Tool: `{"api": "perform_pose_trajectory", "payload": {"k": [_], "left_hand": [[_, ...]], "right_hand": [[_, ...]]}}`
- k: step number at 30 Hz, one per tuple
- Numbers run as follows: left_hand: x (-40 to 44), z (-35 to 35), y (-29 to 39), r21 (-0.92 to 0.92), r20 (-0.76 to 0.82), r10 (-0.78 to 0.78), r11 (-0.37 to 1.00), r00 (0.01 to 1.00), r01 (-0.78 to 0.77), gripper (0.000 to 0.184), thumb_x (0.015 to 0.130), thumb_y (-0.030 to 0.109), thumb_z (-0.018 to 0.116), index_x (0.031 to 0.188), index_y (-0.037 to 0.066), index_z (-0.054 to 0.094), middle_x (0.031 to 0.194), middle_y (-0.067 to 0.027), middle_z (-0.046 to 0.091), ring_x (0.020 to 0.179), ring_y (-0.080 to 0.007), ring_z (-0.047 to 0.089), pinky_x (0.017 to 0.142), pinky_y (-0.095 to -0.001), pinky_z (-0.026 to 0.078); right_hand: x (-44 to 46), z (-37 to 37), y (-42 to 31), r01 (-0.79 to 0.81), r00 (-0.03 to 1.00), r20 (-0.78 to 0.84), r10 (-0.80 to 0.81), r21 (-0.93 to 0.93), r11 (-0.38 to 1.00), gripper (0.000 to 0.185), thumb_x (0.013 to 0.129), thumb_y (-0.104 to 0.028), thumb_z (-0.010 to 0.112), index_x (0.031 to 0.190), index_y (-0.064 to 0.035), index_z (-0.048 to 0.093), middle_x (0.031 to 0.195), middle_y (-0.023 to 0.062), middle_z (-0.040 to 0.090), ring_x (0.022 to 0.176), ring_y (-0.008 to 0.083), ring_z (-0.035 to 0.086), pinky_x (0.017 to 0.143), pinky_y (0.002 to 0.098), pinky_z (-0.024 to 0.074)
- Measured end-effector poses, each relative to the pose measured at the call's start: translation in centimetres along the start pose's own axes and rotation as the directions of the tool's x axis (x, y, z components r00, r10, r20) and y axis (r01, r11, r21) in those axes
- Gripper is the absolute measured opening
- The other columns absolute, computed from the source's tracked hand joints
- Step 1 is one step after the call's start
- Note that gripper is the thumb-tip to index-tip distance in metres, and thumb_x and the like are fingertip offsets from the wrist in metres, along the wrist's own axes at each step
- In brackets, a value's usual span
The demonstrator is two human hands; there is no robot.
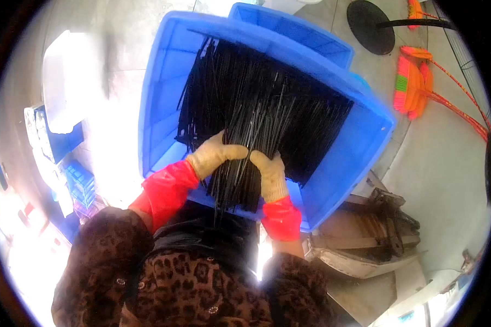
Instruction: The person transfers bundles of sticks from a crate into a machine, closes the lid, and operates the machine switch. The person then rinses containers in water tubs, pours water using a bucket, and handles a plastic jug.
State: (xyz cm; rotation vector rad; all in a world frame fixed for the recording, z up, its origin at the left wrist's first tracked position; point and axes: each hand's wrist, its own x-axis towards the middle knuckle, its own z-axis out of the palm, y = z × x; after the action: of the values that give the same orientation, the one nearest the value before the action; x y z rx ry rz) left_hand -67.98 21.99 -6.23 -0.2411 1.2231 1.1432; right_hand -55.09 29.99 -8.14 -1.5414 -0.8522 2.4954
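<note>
Thin black rods (218, 82) lie in a thick layer inside a large blue bin (154, 103). My left hand (214, 154), in a pale glove with a red cuff, is wrapped round the left side of a bundle of rods (240, 174). From the right, my right hand (268, 171), gloved the same way, grips that bundle. Both thumbs lie on top, their tips almost touching, while the other fingers are largely hidden by the rods. The bundle's lower ends reach over the bin's near side.
Behind the large bin is another blue bin (300, 30). A round black base (370, 27) and orange brushes (414, 82) are at the upper right. A worn metal machine (365, 234) stands at the lower right. Blue crates (80, 182) are at the left.
</note>
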Motion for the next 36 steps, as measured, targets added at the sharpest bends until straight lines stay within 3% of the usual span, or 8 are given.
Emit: {"api": "perform_pose_trajectory", "payload": {"k": [3, 5, 7, 9, 12, 16, 26, 36], "left_hand": [[-0.2, 0.4, 1.4, 0.104, -0.025, 0.04, 0.994, 0.999, -0.037, 0.053, 0.065, 0.013, 0.06, 0.111, -0.002, 0.04, 0.1, -0.009, 0.052, 0.088, -0.0162, 0.05, 0.079, -0.0275, 0.04], [1.8, -0.3, 2.6, 0.207, 0.089, 0.149, 0.964, 0.985, -0.165, 0.049, 0.066, 0.012, 0.06, 0.109, -0.002, 0.042, 0.098, -0.009, 0.053, 0.086, -0.0158, 0.051, 0.077, -0.0273, 0.041], [3.4, 0.1, 3.9, 0.08, 0.12, 0.196, 0.975, 0.973, -0.206, 0.044, 0.067, 0.012, 0.06, 0.106, -0.001, 0.044, 0.095, -0.0079, 0.054, 0.084, -0.0143, 0.051, 0.076, -0.0265, 0.041], [3.3, 0.7, 4.3, 0.182, 0.055, 0.233, 0.954, 0.971, -0.239, 0.044, 0.067, 0.011, 0.06, 0.106, -0.001, 0.044, 0.095, -0.0076, 0.054, 0.083, -0.0142, 0.051, 0.076, -0.0265, 0.041], [1.2, -0.2, 3.3, 0.313, 0.062, 0.163, 0.933, 0.985, -0.174, 0.047, 0.066, 0.011, 0.06, 0.108, -0.001, 0.043, 0.096, -0.0077, 0.054, 0.084, -0.0143, 0.051, 0.076, -0.0265, 0.041], [-1.7, 0.1, 1.6, 0.197, 0.076, 0.061, 0.978, 0.995, -0.075, 0.051, 0.064, 0.012, 0.06, 0.109, -0.001, 0.041, 0.095, -0.0072, 0.053, 0.083, -0.0137, 0.051, 0.075, -0.0257, 0.041], [-8.7, 4.0, 8.0, 0.353, 0.224, 0.203, 0.895, 0.953, -0.274, 0.049, 0.065, 0.012, 0.061, 0.107, -0.005, 0.041, 0.094, -0.0088, 0.053, 0.08, -0.0153, 0.052, 0.073, -0.0262, 0.043], [-19.6, 10.8, 0.3, 0.468, 0.446, 0.094, 0.824, 0.89, -0.321, 0.054, 0.063, 0.007, 0.063, 0.11, -0.003, 0.04, 0.099, -0.0073, 0.052, 0.087, -0.0147, 0.049, 0.076, -0.0259, 0.04]], "right_hand": [[0.8, 0.3, -0.6, 0.013, 0.999, -0.036, -0.016, -0.083, 0.996, 0.054, 0.064, -0.011, 0.065, 0.109, 0.0047, 0.04, 0.101, 0.0094, 0.05, 0.089, 0.0187, 0.049, 0.081, 0.0281, 0.0388], [2.2, 0.9, -2.5, 0.034, 0.993, -0.104, -0.062, -0.25, 0.968, 0.044, 0.067, -0.009, 0.06, 0.107, 0.0025, 0.044, 0.099, 0.0083, 0.052, 0.088, 0.018, 0.05, 0.082, 0.0279, 0.0385], [4.4, 1.3, -4.4, 0.177, 0.979, 0.097, -0.179, 0.026, 0.984, 0.056, 0.063, -0.013, 0.067, 0.108, 0.0069, 0.039, 0.099, 0.0104, 0.052, 0.087, 0.0183, 0.05, 0.079, 0.0279, 0.0403], [5.6, 0.0, -3.2, 0.191, 0.981, 0.03, -0.189, -0.053, 0.98, 0.056, 0.063, -0.013, 0.066, 0.108, 0.0065, 0.04, 0.099, 0.0102, 0.052, 0.086, 0.0182, 0.05, 0.079, 0.0278, 0.0404], [2.6, 0.6, -2.0, 0.164, 0.986, -0.028, -0.167, -0.083, 0.983, 0.056, 0.063, -0.012, 0.066, 0.108, 0.0062, 0.04, 0.098, 0.0099, 0.052, 0.086, 0.0183, 0.05, 0.078, 0.0274, 0.0404], [-1.6, 1.6, -0.3, 0.12, 0.989, -0.092, -0.116, 0.048, 0.992, 0.058, 0.061, -0.015, 0.068, 0.107, 0.0061, 0.04, 0.097, 0.0092, 0.052, 0.085, 0.0175, 0.05, 0.076, 0.0264, 0.0412], [-8.1, 5.1, -5.8, 0.389, 0.919, -0.045, -0.392, -0.054, 0.92, 0.056, 0.063, -0.022, 0.066, 0.104, 0.0077, 0.042, 0.094, 0.0117, 0.053, 0.082, 0.0166, 0.052, 0.075, 0.0257, 0.0418], [-22.5, 0.7, 1.5, 0.479, 0.84, -0.245, -0.484, -0.084, 0.874, 0.05, 0.065, -0.011, 0.058, 0.109, 0.0027, 0.041, 0.098, 0.0078, 0.051, 0.086, 0.0149, 0.048, 0.077, 0.0269, 0.0401]]}}
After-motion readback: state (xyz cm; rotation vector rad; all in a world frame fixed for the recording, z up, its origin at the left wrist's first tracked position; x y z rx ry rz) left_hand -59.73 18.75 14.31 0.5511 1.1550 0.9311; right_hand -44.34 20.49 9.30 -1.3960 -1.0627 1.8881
